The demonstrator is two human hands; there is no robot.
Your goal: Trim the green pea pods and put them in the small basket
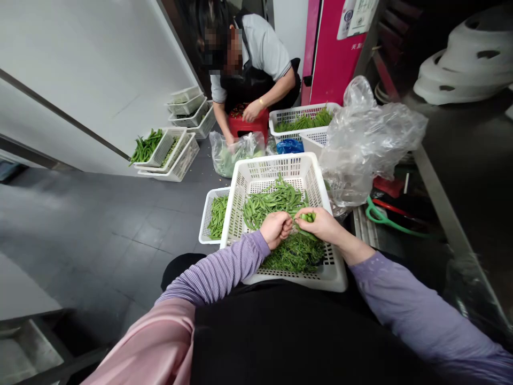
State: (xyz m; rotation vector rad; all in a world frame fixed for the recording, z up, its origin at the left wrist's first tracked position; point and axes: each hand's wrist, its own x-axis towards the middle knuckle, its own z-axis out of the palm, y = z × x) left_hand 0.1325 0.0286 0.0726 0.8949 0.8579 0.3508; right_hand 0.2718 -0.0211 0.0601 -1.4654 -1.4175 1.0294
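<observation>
A large white plastic crate [236, 198] stands in front of my body. Flat green pea pods [272, 200] are heaped in its far half, and thin green trimmings [294, 255] lie in the near half. Above the trimmings, my right hand [323, 227] is closed around several pea pods, their green ends showing between thumb and fingers. Close beside it, almost at its fingertips, my left hand [276, 229] is curled into a fist. Whatever the left fingers pinch is hidden. A smaller white basket [205, 224] with more green pods [218, 214] sits against the crate's left side.
A co-worker [256, 59] bends over a red stool [256, 124] and a clear bag of greens [230, 155]. Stacked baskets [184, 160] stand by the wall, one with green peppers [148, 145]. Plastic bags [360, 133] and green-handled scissors [377, 214] are at right.
</observation>
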